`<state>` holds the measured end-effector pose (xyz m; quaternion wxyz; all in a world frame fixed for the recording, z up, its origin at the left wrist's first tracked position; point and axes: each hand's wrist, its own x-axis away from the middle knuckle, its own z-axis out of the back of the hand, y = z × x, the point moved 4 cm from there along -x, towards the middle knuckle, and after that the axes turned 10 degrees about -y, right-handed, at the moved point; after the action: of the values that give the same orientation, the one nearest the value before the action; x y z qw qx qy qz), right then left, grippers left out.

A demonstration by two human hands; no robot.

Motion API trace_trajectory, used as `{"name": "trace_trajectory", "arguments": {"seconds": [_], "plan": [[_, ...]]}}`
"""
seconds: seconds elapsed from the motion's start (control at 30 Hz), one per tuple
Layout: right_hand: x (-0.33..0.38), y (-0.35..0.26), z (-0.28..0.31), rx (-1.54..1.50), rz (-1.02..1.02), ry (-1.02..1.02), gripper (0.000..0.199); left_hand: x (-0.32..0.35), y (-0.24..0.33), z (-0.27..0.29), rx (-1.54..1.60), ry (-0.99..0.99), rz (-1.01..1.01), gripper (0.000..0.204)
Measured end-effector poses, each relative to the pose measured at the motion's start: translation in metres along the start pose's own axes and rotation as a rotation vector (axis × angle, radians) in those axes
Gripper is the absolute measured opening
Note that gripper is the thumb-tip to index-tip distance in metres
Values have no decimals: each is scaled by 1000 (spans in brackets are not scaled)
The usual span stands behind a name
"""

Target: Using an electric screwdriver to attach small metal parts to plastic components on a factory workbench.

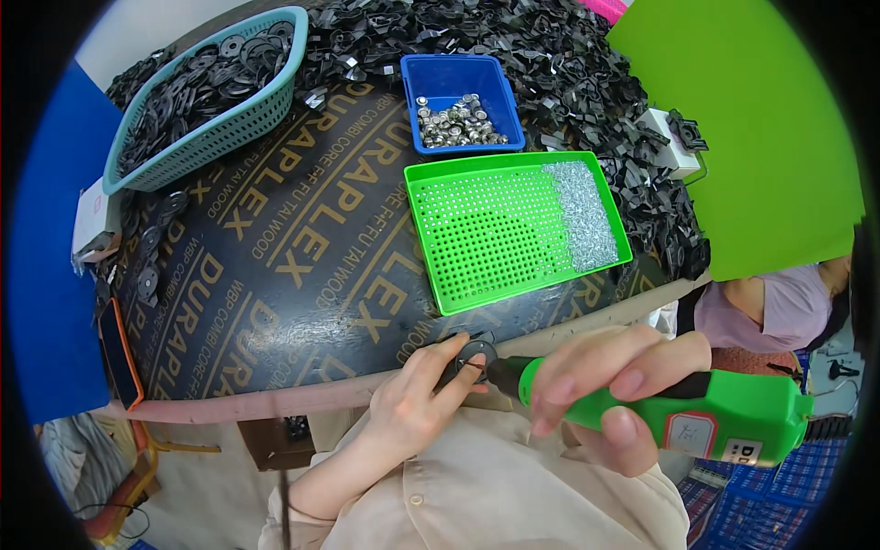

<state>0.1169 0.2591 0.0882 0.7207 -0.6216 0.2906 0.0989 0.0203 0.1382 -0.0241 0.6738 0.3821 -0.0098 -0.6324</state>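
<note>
At the table's near edge, my left hand pinches a round black plastic disc between thumb and fingers. My right hand is wrapped round a green electric screwdriver, lying almost level with its black nose pointing left. The tip of the tool meets the disc or sits right beside it; which one I cannot tell. Beyond my hands is a green perforated tray, with many small silvery screws heaped at its right end. Behind it, a blue bin holds round metal pieces.
A teal basket full of black discs stands at the far left. Black plastic parts pile up along the back and right. A phone with an orange edge lies at the left edge. Another person's sleeve shows behind a green panel.
</note>
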Motion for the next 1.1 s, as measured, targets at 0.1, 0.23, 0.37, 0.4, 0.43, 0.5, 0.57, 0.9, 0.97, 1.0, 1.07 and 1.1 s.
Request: {"name": "trace_trajectory", "arguments": {"seconds": [0.1,0.23,0.37,0.4,0.43,0.5,0.57,0.9,0.97,1.0,1.07,1.1], "plan": [[-4,6,1,79,23,-39,25,1,-1,0,-17,-31,5,28],[-15,4,-3,36,69,-236,28,2,1,1,-6,-75,-37,28],[-18,5,-7,65,85,-214,24,2,-1,2,-9,-91,-24,35],[-16,7,-4,60,86,-218,24,4,-3,-1,-13,-89,-19,35],[-13,1,7,10,139,-88,21,4,-3,-3,-12,-46,-22,37],[-7,-9,31,-61,281,205,21,3,-1,-4,-2,-1,-36,39],[-8,-3,61,34,343,412,23,6,-2,-5,0,15,-12,42],[-8,36,98,316,150,536,21,6,-3,-7,85,14,39,50],[-8,37,97,315,134,533,20,7,-4,-7,25,1,-18,43],[-9,38,96,290,138,533,20,7,-4,-7,25,0,-17,43],[-9,38,95,267,143,533,19,7,-5,-7,43,0,-13,44],[-9,38,94,282,140,532,18,7,-5,-7,43,0,-14,44]]}}
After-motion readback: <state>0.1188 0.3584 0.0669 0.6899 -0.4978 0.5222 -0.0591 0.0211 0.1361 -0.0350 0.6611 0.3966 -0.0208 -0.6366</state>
